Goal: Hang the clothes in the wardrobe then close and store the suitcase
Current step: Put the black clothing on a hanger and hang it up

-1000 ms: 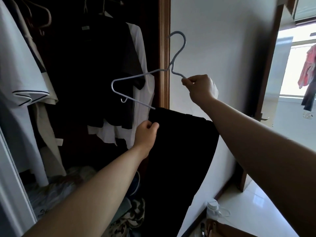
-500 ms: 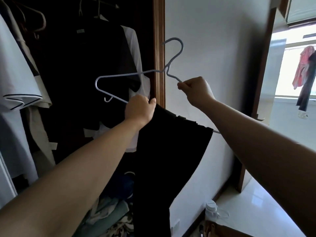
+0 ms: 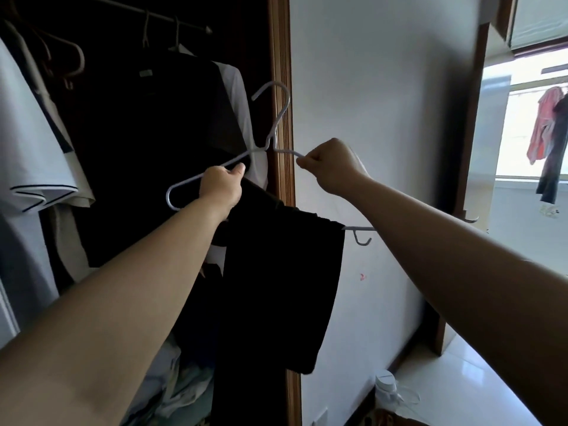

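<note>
A pale wire hanger (image 3: 272, 124) is held up in front of the wardrobe's wooden door frame (image 3: 281, 118). A black garment (image 3: 276, 287) is draped over the hanger's lower bar and hangs down. My left hand (image 3: 221, 189) grips the garment's top edge at the bar on the left. My right hand (image 3: 330, 167) pinches the hanger's right shoulder wire. The bar's right end with a small hook (image 3: 361, 235) sticks out past the cloth. The suitcase is out of view.
Inside the wardrobe a rail (image 3: 153, 15) carries a dark shirt (image 3: 147, 142) over a white one and a white garment (image 3: 30, 149) at the left. Folded clothes (image 3: 178, 385) lie on its floor. A white bottle (image 3: 385, 385) stands by the wall; an open doorway (image 3: 528, 149) is right.
Both hands have swung the hanger leftward toward the wardrobe opening. My left hand has slid the black garment further left along the bar, baring the bar's right end.
</note>
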Tool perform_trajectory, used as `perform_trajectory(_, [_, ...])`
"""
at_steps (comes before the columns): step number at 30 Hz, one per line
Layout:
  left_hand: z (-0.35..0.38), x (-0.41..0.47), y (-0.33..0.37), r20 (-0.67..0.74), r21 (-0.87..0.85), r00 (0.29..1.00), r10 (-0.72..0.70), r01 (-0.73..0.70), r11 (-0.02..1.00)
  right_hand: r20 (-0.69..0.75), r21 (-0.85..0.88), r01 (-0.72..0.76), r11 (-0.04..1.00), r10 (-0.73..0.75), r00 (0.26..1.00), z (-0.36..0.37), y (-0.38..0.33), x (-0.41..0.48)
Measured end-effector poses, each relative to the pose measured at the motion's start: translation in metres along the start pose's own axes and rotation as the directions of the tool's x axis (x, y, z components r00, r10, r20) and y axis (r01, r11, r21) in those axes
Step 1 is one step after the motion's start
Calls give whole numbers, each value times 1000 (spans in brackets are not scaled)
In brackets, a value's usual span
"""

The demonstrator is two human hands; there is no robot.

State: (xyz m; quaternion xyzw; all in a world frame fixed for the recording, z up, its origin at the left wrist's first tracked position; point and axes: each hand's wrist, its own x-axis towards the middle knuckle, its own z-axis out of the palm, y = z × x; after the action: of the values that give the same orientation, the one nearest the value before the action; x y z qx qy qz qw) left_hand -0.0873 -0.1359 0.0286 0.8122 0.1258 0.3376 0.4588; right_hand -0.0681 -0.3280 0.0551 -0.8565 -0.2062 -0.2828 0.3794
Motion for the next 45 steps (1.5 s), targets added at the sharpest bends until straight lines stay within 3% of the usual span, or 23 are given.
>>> perform_trajectory(4, [-8,5,7,21,-45,999,-32,33,998,-77,114,80,990,-72,994,0,-6,-2])
perform_trajectory(7, [-14,12,11,-2,-128,985,-170,168,977,-36,131,88,987,-84,996,0,-13,-2])
perform_trajectory(9, [-19,18,13,56,-308,955,-292,294,905,20,133,56,989,-59,998,3,-16,0])
perform_trajectory(10, [-21,22,12,78,-402,946,-314,318,859,43,123,44,991,-50,998,5,-17,-1])
perform_trajectory(12, [-24,26,10,46,-408,955,-293,286,867,62,147,44,988,-54,997,10,-18,-5])
perform_trajectory(14, [-29,32,3,-81,-156,975,-205,191,969,28,242,59,968,-68,997,14,-20,-6])
perform_trajectory(15, [-33,35,-2,-138,75,984,-110,121,990,-1,269,83,960,-86,996,15,-22,-5])
perform_trajectory(17, [-39,39,-8,-104,507,983,152,-79,858,-37,249,108,962,-102,994,18,-27,-3])
perform_trajectory(19, [-41,38,-12,25,748,935,354,-253,614,-55,226,58,972,-46,997,21,-29,3])
perform_trajectory(21, [-37,28,-13,106,788,852,513,-386,479,-66,205,-8,979,22,998,24,-29,12])
perform_trajectory(23, [-30,12,-16,224,660,749,623,-587,468,-53,191,-44,981,55,997,24,-31,21])
perform_trajectory(25, [-23,-1,-24,411,546,649,640,-737,398,-37,214,-58,975,67,997,23,-34,27])
perform_trajectory(27, [-22,-3,-32,530,534,609,590,-780,326,-35,230,-45,972,55,998,24,-39,31])
perform_trajectory(31, [-18,1,-43,536,493,600,594,-794,357,-43,259,9,966,2,999,21,-49,37])
perform_trajectory(36, [-16,17,-44,450,543,668,592,-731,413,-3,206,121,971,-123,992,27,-64,49])
perform_trajectory(41, [-36,60,-51,405,505,711,575,-698,508,107,-117,169,979,-157,982,23,-47,72])
perform_trajectory(45, [-50,104,-55,356,539,728,586,-672,508,65,79,193,978,-198,978,32,-40,95])
